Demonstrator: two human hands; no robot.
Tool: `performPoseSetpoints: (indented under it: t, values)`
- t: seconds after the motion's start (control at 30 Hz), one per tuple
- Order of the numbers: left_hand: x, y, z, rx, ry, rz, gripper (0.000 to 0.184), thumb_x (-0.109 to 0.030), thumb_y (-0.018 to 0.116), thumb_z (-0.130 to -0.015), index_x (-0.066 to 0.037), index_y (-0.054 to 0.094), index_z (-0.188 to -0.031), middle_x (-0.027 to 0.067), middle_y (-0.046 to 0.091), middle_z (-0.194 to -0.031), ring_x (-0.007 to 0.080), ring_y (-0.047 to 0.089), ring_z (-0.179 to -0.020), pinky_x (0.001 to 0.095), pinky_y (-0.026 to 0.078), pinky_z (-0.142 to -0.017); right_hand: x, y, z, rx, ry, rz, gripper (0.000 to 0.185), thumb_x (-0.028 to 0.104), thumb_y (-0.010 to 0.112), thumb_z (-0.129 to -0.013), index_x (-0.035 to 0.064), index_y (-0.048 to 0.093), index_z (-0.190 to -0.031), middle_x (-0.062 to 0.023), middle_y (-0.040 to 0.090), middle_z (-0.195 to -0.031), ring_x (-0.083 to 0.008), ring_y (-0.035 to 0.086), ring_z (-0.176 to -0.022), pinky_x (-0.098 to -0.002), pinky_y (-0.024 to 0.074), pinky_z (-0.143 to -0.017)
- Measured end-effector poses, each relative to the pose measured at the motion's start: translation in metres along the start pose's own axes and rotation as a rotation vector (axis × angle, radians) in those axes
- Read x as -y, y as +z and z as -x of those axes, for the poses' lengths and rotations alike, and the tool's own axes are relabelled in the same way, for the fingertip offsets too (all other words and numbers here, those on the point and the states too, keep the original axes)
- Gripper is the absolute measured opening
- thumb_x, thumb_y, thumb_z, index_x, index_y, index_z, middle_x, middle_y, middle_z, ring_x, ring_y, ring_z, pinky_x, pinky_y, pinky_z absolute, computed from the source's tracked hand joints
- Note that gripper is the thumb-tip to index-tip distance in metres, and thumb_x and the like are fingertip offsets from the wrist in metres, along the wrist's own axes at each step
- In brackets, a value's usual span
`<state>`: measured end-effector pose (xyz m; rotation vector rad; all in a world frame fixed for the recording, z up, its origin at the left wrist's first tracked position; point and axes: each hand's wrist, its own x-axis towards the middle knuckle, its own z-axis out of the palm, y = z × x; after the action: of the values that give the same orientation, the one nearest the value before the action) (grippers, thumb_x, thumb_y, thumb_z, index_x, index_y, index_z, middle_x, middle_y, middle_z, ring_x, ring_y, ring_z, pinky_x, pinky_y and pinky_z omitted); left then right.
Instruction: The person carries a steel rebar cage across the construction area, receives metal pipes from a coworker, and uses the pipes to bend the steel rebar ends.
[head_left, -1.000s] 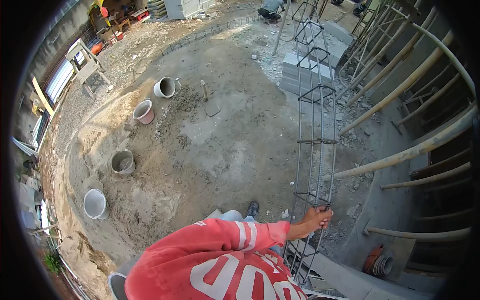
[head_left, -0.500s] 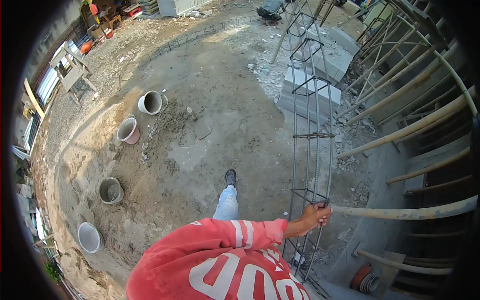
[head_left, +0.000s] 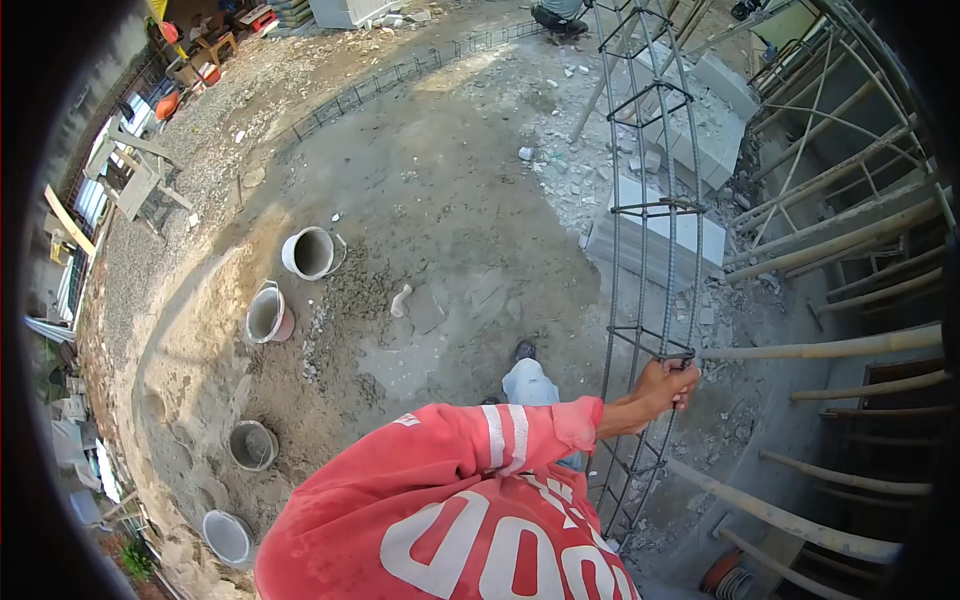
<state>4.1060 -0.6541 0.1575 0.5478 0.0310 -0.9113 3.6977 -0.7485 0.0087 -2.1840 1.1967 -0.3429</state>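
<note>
My left hand (head_left: 660, 388) reaches across in front of my red sleeve (head_left: 550, 430). Its fingers are closed on a bar of a long rebar cage (head_left: 649, 270), close to one of the square ties. The cage stretches from beside my body towards the top of the view and is made of ribbed steel bars joined by ties. No part of my right hand shows. Below my arm, one leg in pale trousers (head_left: 530, 385) ends in a dark shoe (head_left: 524, 350) on the ground.
Several buckets (head_left: 308, 254) stand on the left, by wet mortar (head_left: 350, 262). Pale blocks (head_left: 650, 235) and rubble lie beyond the cage. Bamboo poles (head_left: 830, 347) jut in from the right. A person (head_left: 560, 18) crouches at the top, near a low rebar strip (head_left: 400, 72).
My left hand and the cage have shifted right and up in the view, the hand still gripping. The buckets appear lower and further right. My leg has changed position, as in walking.
</note>
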Motion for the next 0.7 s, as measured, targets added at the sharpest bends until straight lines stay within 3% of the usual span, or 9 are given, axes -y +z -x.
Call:
performPoseSetpoints:
  t: [0.3,0.43,0.7]
  values:
    - [-0.192,-0.038,-0.143,-0.074,-0.025,-0.04,0.024,-0.022,0.064,-0.095,-0.012,0.048,-0.08,-0.0052,0.043,-0.067,0.0055,0.038,-0.056,0.026,0.039,-0.056,0.101,0.113,-0.093,-0.003,0.088,-0.052,0.057,0.037,0.064,-0.094,0.0003,0.042,-0.057,-0.0092,0.032,-0.046,-0.0162,0.029,-0.046,-0.0393,0.0212,-0.047]
    - [-0.296,-0.048,-0.201,-0.077,0.042,-0.086,0.025,-0.022,0.063,-0.096,-0.012,0.047,-0.079,-0.0052,0.042,-0.066,0.0057,0.038,-0.056,0.0272,0.04,-0.056,0.158,0.159,-0.145,0.001,0.006,-0.105,0.055,0.036,0.063,-0.095,0.0015,0.043,-0.057,-0.008,0.032,-0.044,-0.0146,0.027,-0.044,-0.0393,0.0191,-0.045]
    - [-0.477,-0.072,-0.259,-0.067,0.09,-0.04,0.028,-0.019,0.062,-0.096,-0.012,0.044,-0.075,-0.0045,0.039,-0.065,0.007,0.038,-0.058,0.029,0.04,-0.059,0.376,0.236,-0.227,-0.058,-0.079,-0.049,0.056,0.039,0.062,-0.094,0.001,0.042,-0.058,-0.0102,0.029,-0.048,-0.0169,0.027,-0.046,-0.0402,0.0188,-0.047]
